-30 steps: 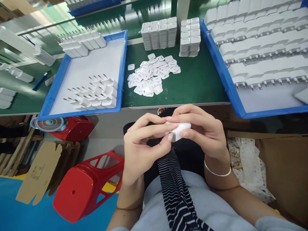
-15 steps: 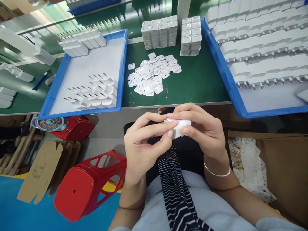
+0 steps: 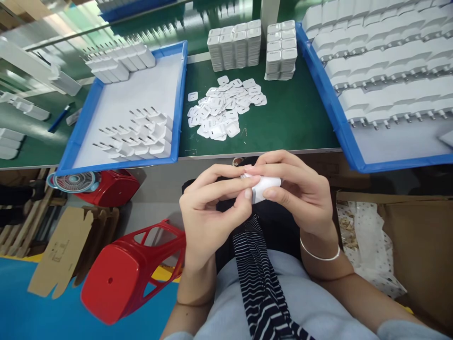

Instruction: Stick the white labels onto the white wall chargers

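Observation:
A white charger (image 3: 266, 188) is held between both hands above my lap, just in front of the bench edge. My left hand (image 3: 215, 208) is closed on its left end, thumb below and fingers above. My right hand (image 3: 297, 191) grips the right end between thumb and fingers. Fingers cover much of the charger, and its prongs cannot be made out. On the green bench beyond lies a heap of small white plastic covers (image 3: 226, 106). Behind it stand stacks of similar white pieces (image 3: 234, 47).
At left, a blue-rimmed tray (image 3: 180, 101) holds chargers with prongs up. Another blue tray (image 3: 327, 101) at right holds rows of chargers. A red stool (image 3: 113, 283), flattened cardboard (image 3: 62, 252) and a fan (image 3: 76, 182) are at lower left; an open carton (image 3: 417, 236) is at right.
The left thumb and fingers have shifted slightly left on the charger. Both hands keep their hold, and the view has moved a little.

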Action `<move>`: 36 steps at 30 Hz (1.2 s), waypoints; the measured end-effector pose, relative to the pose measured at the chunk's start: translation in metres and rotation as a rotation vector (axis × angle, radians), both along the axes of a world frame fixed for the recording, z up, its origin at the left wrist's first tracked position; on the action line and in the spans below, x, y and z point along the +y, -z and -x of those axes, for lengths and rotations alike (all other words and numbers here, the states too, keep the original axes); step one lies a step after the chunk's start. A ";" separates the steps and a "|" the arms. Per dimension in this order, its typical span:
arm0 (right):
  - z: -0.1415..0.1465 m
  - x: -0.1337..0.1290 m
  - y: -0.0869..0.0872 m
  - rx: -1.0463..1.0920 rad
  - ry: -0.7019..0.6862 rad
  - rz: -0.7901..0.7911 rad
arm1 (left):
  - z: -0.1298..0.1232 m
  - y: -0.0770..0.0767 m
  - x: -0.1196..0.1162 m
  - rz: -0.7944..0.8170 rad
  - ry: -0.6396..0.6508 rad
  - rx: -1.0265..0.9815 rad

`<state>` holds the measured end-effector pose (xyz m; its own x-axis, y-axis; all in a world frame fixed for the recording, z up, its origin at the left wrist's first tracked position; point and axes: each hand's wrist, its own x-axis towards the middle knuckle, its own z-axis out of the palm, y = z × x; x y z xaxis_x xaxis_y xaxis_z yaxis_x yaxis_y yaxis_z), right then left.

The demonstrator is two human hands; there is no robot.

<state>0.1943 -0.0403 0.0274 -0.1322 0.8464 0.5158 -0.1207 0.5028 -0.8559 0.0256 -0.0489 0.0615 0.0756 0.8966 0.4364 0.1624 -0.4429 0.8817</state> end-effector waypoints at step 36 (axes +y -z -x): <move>0.017 0.076 0.062 -0.203 0.839 -0.194 | -0.061 0.049 0.110 0.349 0.002 -0.394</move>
